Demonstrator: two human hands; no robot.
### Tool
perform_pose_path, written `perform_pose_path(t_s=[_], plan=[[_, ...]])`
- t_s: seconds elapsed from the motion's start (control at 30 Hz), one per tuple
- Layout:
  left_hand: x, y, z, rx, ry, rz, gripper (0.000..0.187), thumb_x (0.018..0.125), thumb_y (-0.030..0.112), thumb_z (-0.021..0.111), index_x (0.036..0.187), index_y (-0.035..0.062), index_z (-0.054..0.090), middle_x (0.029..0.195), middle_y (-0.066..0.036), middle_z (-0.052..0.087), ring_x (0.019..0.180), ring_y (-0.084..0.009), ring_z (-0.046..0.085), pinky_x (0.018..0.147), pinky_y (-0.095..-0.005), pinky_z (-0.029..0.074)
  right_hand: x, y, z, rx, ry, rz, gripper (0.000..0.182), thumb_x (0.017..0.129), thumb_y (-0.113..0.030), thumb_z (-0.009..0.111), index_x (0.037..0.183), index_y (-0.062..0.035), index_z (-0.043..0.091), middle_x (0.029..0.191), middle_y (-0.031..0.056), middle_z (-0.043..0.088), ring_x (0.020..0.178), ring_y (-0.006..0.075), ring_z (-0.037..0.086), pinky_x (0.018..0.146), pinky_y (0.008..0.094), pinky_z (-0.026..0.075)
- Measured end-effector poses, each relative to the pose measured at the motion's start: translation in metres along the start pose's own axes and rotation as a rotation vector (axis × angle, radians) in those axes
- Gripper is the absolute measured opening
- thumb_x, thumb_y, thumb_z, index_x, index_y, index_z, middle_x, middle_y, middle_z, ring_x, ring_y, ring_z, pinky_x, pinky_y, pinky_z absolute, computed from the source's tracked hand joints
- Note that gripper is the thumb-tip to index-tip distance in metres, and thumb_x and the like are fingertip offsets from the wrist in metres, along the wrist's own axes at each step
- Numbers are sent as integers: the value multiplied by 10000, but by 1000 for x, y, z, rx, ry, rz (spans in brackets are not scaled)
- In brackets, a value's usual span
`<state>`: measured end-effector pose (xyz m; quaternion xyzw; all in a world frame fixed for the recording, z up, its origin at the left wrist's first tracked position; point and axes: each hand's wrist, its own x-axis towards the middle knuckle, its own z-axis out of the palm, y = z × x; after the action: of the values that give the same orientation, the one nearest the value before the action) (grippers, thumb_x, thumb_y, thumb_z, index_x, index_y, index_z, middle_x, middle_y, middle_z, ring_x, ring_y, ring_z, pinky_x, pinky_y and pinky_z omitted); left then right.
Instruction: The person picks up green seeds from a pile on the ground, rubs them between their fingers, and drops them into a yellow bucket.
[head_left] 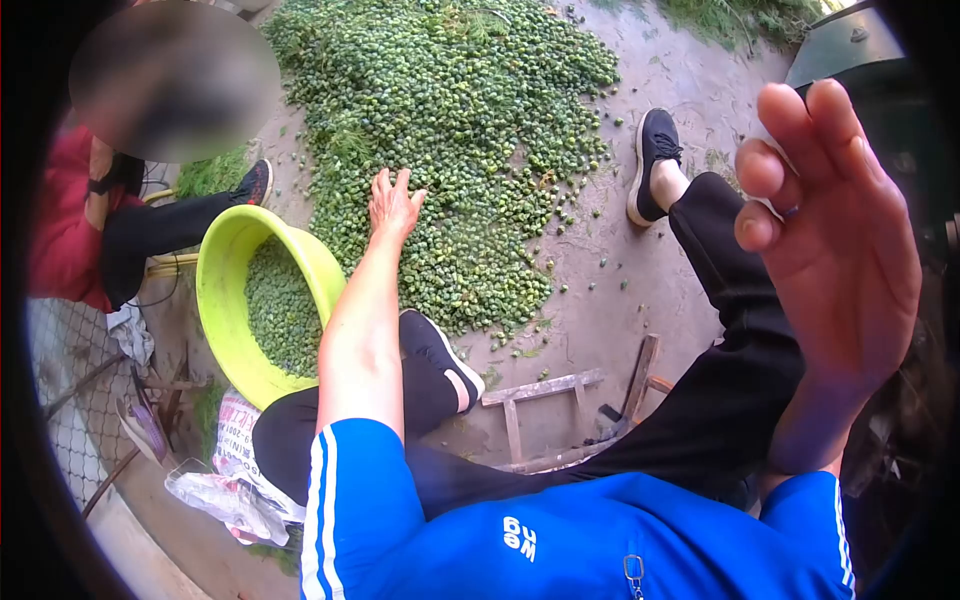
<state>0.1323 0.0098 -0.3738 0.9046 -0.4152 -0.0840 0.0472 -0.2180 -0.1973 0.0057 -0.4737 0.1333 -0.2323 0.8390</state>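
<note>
A broad heap of small round green fruits (470, 130), with feathery green sprigs mixed in, covers the ground in front of me. My left hand (393, 207) reaches down onto the heap's near left part, fingers spread. Whether a fruit lies under its fingertips is hidden. Close to the camera on the right, my right hand (835, 235) is raised, palm showing and fingers loosely bent, with nothing visible in it. Left of my left forearm, a yellow-green plastic tub (222, 330) leans tilted and contains many small green fruits (283, 300).
Another person (70, 225) in a red top sits at the far left beyond the tub. A printed sack (237, 435) and clear plastic bag (225, 497) lie by my left knee. A wooden frame (545, 385) rests between my legs. Green sprigs (740, 20) lie at the back.
</note>
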Motion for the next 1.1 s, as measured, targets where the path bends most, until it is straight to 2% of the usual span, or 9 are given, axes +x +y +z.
perform_pose_path(t_s=[0.33,0.47,0.53,0.6,0.7,0.77,0.83,0.9,1.1], plan=[[-69,19,20,-158,63,-80,412,683,58,764,1034,118,557,1078,-141,469,1028,-342,473,837,-432,452,0,7,4,29,-5,18,390,997,-224,348,1336,-52,436,1298,135,522,1013,209,512,797,323,467],[-75,2,58,-386,161,-135,317,685,63,754,949,109,584,965,-105,530,862,-308,545,777,-372,478,5,8,13,31,4,43,394,989,-230,365,1324,-37,443,1276,145,536,1032,230,545,816,333,468],[-68,4,58,-1114,-98,-690,219,736,62,719,924,112,618,848,-28,616,672,-173,575,534,-280,467,8,10,18,44,-37,46,394,987,-226,367,1308,-13,451,1260,154,544,1050,244,562,843,338,471],[-75,4,48,-1712,-188,-769,172,834,108,642,1001,127,603,846,-39,617,733,-161,584,511,-264,449,11,15,22,86,-73,47,391,985,-223,371,1297,-3,457,1248,157,551,1052,248,570,858,343,472],[-79,25,4,-2222,-240,-722,148,858,176,598,994,116,599,865,-64,606,761,-203,578,544,-290,451,18,21,28,115,-76,34,367,976,-203,400,1259,12,490,1200,162,580,1041,251,591,891,352,474],[-77,46,-32,-2509,-319,-478,175,869,228,570,998,114,601,881,-69,588,755,-196,552,555,-296,438,23,26,29,177,-26,58,300,947,-170,451,1147,25,560,1072,148,636,1008,241,621,855,344,497],[-73,77,-81,-2646,-241,-384,176,886,245,537,930,98,624,877,-63,564,714,-176,505,534,-281,399,28,36,28,166,-18,79,318,954,-175,447,1195,13,534,1154,146,606,1046,243,596,887,363,478],[-59,97,-120,-2740,-282,-114,174,890,218,527,890,77,627,853,-56,552,696,-162,492,515,-265,373,36,51,34,148,121,104,308,953,-194,448,1172,-2,548,1130,137,616,1039,242,600,903,380,469],[-72,187,-265,-2571,-166,48,216,926,254,487,899,77,608,897,-75,605,753,-185,528,564,-292,405,57,115,61,324,367,159,398,959,-367,423,1175,-50,527,1101,93,579,1086,246,509,919,422,419]])
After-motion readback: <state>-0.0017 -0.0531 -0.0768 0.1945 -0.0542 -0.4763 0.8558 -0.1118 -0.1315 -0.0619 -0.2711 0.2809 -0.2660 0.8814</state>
